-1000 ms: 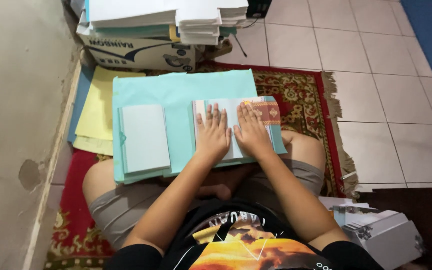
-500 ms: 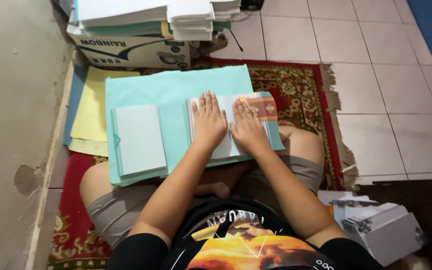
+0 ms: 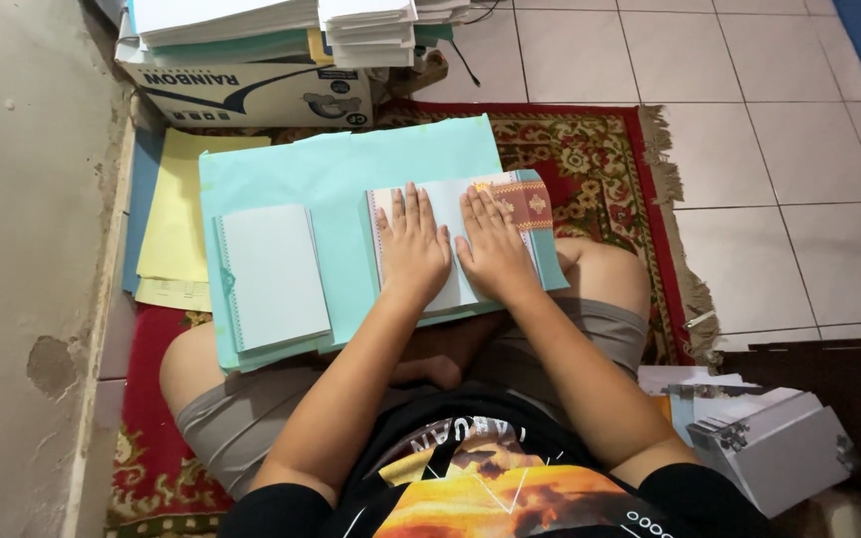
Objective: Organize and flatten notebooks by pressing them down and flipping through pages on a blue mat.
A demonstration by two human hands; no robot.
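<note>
Pale-blue paper stack (image 3: pixel 450 249) lies squared on the teal sheets (image 3: pixel 341 189) across the lap, a finished-looking stack (image 3: pixel 273 274) set aside to its left, loose sheets unprocessed beyond; left hand (image 3: pixel 414 251) and right hand (image 3: pixel 495 254) press flat on it, fingers spread, grasping nothing.

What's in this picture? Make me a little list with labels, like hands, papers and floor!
left hand: flat, palm down on the white booklet
right hand: flat on the same booklet, beside the left hand
under the booklet: big turquoise sheets on the person's lap
second stack: pale pages, left side of the sheets, untouched
yellow paper: beneath the turquoise sheets, by the wall
floor: red patterned rug on white tiles
top: cardboard box with paper piles
</note>
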